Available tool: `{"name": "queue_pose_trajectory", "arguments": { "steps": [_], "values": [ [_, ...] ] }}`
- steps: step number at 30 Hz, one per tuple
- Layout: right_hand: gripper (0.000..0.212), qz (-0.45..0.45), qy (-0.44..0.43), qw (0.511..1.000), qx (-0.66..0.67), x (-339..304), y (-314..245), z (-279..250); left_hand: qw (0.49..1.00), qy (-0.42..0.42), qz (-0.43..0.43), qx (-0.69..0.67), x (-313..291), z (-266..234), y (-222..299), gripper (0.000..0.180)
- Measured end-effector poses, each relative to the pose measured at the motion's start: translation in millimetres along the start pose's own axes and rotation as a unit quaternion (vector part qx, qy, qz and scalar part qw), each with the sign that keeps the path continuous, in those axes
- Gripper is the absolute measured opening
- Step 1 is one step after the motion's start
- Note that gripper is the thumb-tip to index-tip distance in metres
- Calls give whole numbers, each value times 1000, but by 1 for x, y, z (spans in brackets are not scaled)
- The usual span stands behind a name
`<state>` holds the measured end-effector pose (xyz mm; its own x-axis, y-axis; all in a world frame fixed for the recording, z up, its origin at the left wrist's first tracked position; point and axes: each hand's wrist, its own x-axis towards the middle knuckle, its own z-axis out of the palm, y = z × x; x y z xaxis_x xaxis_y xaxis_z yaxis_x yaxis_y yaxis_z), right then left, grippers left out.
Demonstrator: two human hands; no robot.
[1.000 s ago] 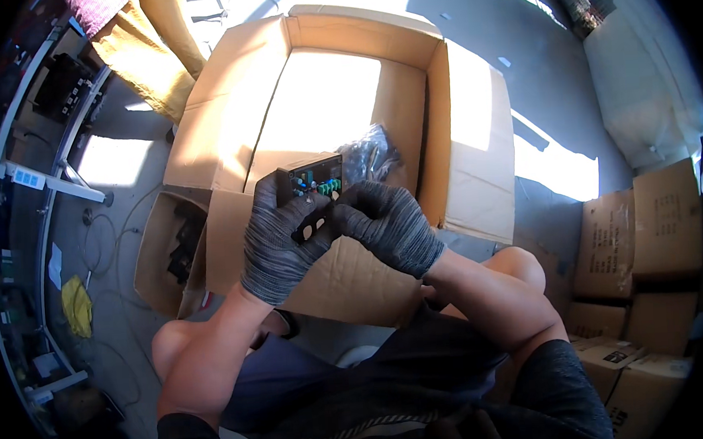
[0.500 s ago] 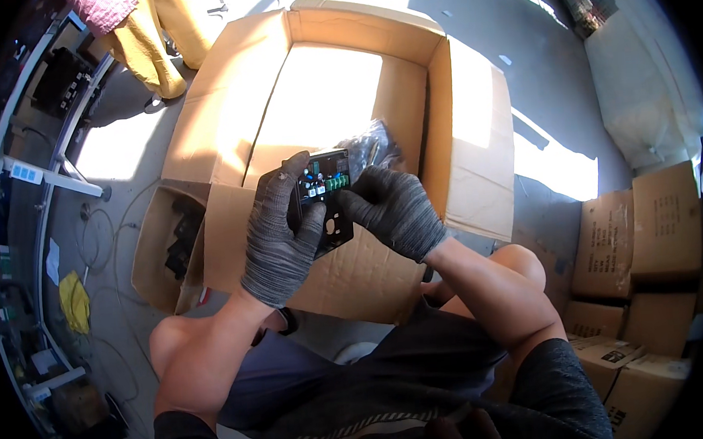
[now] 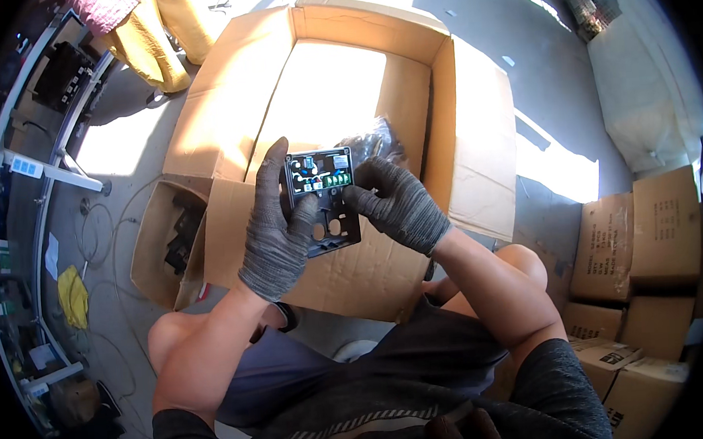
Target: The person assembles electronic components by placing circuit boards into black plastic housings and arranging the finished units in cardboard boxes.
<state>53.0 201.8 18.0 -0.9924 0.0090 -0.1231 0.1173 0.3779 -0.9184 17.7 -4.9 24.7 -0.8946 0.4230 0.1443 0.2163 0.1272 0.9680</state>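
Note:
Between my gloved hands is a black plastic housing (image 3: 338, 238) with a green circuit board (image 3: 335, 180) set in its upper half and round holes lower down. My left hand (image 3: 276, 232) grips its left side, thumb laid across the front. At the right edge, the bent fingers of my right hand (image 3: 399, 204) press against the housing beside the board's green terminals. Behind it, a clear plastic bag (image 3: 375, 140) with dark contents lies inside a large open cardboard box (image 3: 407, 83).
A smaller carton (image 3: 151, 252) holding black parts (image 3: 184, 242) stands at the left. Stacked brown cartons (image 3: 602, 244) are on the right. A metal-framed rack (image 3: 51, 180) lines the left side, near a yellow cloth (image 3: 73, 297). Another person's yellow trousers (image 3: 148, 55) show at top left.
The housing has turned so its inner face with the board shows more squarely. My left fingers have straightened along its side, and my right hand has shifted slightly down and right.

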Motion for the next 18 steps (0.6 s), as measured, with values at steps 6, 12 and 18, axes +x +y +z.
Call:
{"name": "queue_pose_trajectory", "arguments": {
  "steps": [6, 12, 18],
  "values": [
    [32, 130, -42, 978, 155, -1, -5, 1, 995, -14, -14, -93, 4, -4, -14, 78],
    [31, 68, -32, 994, 80, -6, 0, 11, 987, -38, -121, -101, 3, 1, -8, 90],
    [18, 114, -32, 980, 163, -10, -12, 15, 990, 4, -102, -94, 3, -1, -38, 80]
  ]
}}
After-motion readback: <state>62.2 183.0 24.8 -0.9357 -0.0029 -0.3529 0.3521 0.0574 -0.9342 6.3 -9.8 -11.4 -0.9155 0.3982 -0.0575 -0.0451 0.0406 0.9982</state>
